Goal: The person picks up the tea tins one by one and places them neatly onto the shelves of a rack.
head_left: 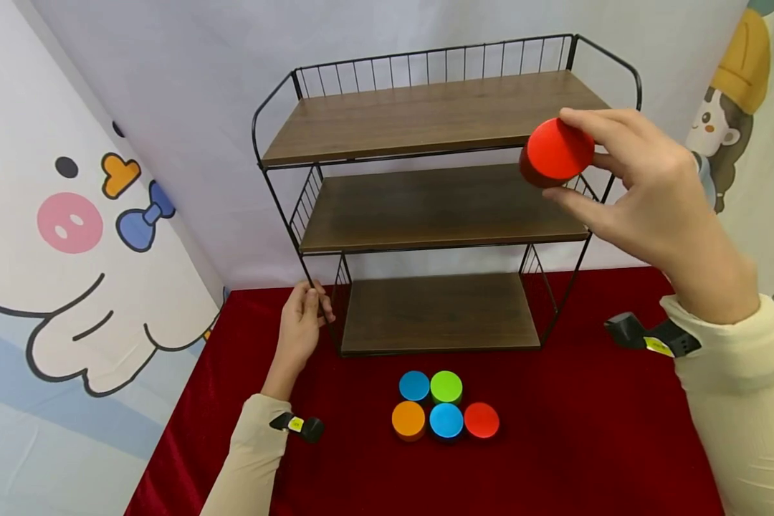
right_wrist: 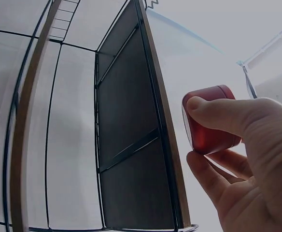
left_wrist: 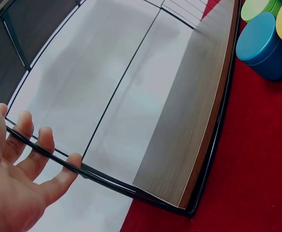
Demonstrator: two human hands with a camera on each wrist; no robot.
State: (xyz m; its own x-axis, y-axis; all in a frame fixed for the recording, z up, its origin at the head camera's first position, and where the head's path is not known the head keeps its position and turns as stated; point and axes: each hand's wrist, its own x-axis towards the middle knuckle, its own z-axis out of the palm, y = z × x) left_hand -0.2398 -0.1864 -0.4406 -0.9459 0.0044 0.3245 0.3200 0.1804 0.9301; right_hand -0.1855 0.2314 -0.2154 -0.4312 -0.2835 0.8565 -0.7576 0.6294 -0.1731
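Observation:
My right hand point(head_left: 664, 186) holds a red round canister point(head_left: 557, 152) between thumb and fingers, raised in front of the right end of the top and middle shelves. In the right wrist view, the canister point(right_wrist: 213, 118) is gripped by its sides, near the edge of a shelf board. My left hand point(head_left: 302, 326) grips the left side post of a black wire shelf rack point(head_left: 322, 301) low down. The left wrist view shows its fingers point(left_wrist: 44, 140) curled round the thin black frame.
The rack has a top board point(head_left: 426, 115), a middle board point(head_left: 438, 208) and a bottom board point(head_left: 441, 312). On the red cloth point(head_left: 555, 444) before it stand an orange canister point(head_left: 409, 420), a green one point(head_left: 446, 388), two blue ones point(head_left: 446, 421) and another red one point(head_left: 481, 421).

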